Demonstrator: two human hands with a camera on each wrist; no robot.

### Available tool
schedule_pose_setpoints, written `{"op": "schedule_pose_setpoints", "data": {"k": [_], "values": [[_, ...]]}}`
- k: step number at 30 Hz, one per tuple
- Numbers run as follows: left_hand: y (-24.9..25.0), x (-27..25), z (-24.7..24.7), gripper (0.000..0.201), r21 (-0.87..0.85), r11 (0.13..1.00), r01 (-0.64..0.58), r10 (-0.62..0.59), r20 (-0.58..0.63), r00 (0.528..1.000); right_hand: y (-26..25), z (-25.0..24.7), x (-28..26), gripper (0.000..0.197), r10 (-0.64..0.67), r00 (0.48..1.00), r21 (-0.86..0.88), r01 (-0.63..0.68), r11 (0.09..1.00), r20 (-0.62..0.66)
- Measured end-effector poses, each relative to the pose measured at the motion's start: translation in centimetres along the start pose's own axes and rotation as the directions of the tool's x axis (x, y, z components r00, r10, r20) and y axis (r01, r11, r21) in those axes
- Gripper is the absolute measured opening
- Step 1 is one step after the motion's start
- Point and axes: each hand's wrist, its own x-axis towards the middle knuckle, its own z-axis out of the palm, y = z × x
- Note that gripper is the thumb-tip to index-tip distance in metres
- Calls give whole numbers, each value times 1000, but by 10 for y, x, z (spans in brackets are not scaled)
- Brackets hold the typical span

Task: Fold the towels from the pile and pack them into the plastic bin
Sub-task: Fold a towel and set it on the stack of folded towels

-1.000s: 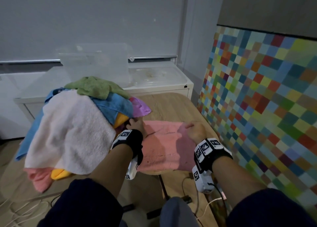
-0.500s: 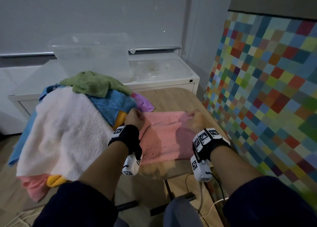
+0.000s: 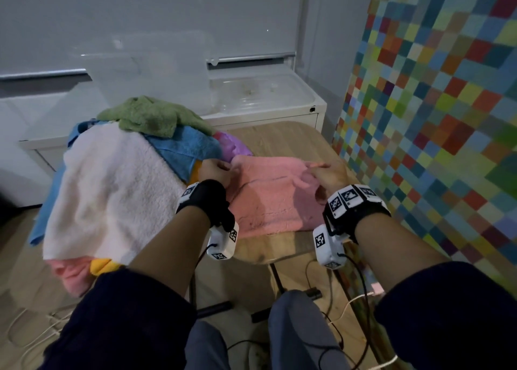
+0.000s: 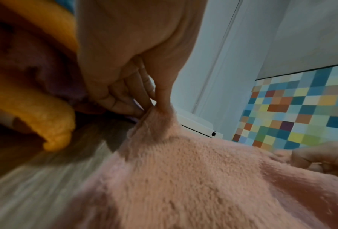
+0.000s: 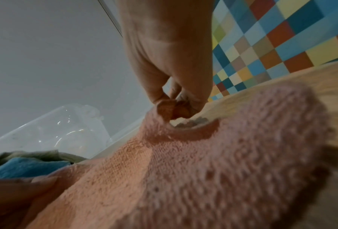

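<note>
Wooden table carries a pink towel spread flat beside the pile. Left hand pinches its far left corner, right hand pinches its far right corner. Clear bin stands behind the pile.

Compared with one second ago: left hand no longer flat at the pile's edge, now pinching the far left corner of the pink towel between thumb and fingers. Right hand likewise changed from resting on the cloth to pinching the far right corner, this corner now lifted a little off the worktop. Far edge of the towel now raised and stretched between both hands, with new wrinkles near the right corner.
</note>
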Motion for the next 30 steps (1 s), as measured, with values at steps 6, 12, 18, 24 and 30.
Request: {"op": "schedule_pose_setpoints", "data": {"k": [6,12,18,24,30], "values": [[7,-19,-10,22,-12,998,-56,55,-51,997,-6,-15,-11,22,-100,990,12,102,995,-103],[2,-35,-13,25,-135,981,-139,151,81,985,8,-27,-16,36,104,994,-11,-104,994,-12],[1,-34,-16,22,-202,976,-84,128,216,968,1,-31,-11,13,68,998,-145,-69,987,-12],[-5,-16,-8,20,-100,970,-221,225,29,974,-6,-10,9,19,-184,980,-171,169,971,-75],[-14,-2,2,28,59,973,-223,221,42,974,16,3,23,23,-153,982,-226,124,966,-114]]}}
